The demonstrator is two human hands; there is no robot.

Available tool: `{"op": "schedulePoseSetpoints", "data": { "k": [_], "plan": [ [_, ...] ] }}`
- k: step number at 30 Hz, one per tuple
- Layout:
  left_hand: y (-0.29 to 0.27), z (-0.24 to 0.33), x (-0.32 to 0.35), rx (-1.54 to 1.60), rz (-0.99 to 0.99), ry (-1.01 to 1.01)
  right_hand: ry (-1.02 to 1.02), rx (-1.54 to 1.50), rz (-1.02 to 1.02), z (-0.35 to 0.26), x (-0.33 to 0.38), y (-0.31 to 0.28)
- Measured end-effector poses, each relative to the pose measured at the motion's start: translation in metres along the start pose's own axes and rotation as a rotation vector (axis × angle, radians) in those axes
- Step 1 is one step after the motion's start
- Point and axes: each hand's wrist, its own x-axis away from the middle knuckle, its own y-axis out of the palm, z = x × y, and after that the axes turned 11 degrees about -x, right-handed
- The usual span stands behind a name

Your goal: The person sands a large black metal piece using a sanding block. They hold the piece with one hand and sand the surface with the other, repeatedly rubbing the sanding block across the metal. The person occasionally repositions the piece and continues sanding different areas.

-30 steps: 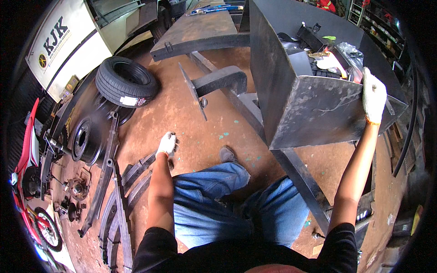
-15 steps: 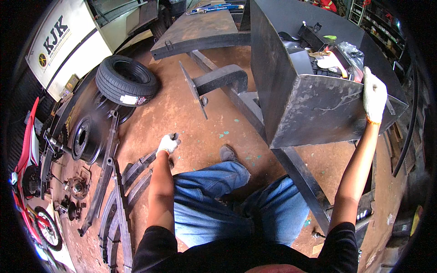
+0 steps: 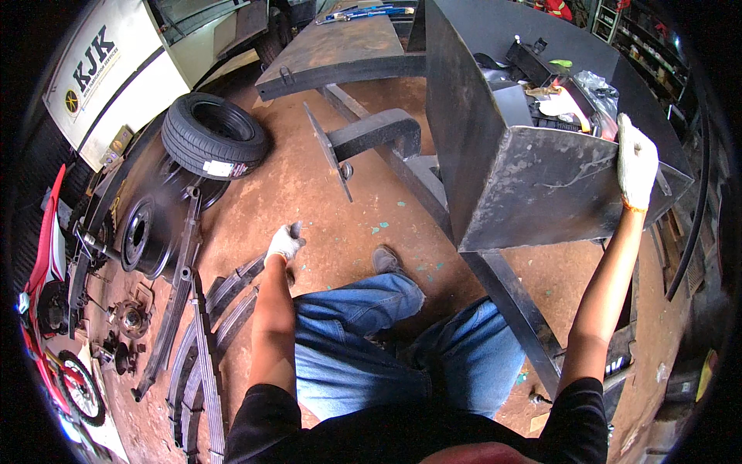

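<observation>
My left hand (image 3: 284,243), in a white knit glove, is closed on a small dark grey piece (image 3: 296,230) that pokes out past the fingers; its kind is too small to tell. It hangs over the floor near the ends of some curved leaf springs (image 3: 205,340). With its white glove, my right hand (image 3: 637,164) grips the top edge of a large black steel box (image 3: 541,185) at its right corner. The fingers curl over the rim and are partly hidden. Inside the box lie dark metal parts (image 3: 531,63), clear plastic wrap (image 3: 595,94) and other loose items.
Beneath the box runs a black steel frame beam (image 3: 514,301); a bent bracket with a plate (image 3: 371,135) juts leftward from it. A tyre (image 3: 212,138), a black wheel rim (image 3: 143,236) and a hub (image 3: 133,319) sit left. A red motorcycle (image 3: 50,309) stands far left.
The small dark piece in my left hand has turned slightly and stands more upright. My right hand keeps its place on the box rim.
</observation>
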Motion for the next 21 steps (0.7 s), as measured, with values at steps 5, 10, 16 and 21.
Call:
{"op": "schedulePoseSetpoints", "data": {
  "k": [5, 10, 16, 21],
  "plan": [
    [-0.011, 0.015, 0.006, 0.038, 0.003, -0.114, -0.039, -0.006, 0.017, 0.000, -0.001, 0.000],
    [-0.009, 0.017, 0.009, -0.055, 0.161, -0.103, -0.047, 0.012, 0.047, 0.006, 0.000, 0.003],
    [0.014, -0.013, -0.009, 0.101, 0.091, -0.014, -0.009, 0.069, -0.010, 0.014, -0.005, -0.001],
    [0.018, -0.014, -0.014, 0.023, 0.041, 0.008, 0.001, 0.039, 0.015, 0.002, -0.002, -0.002]
  ]
}}
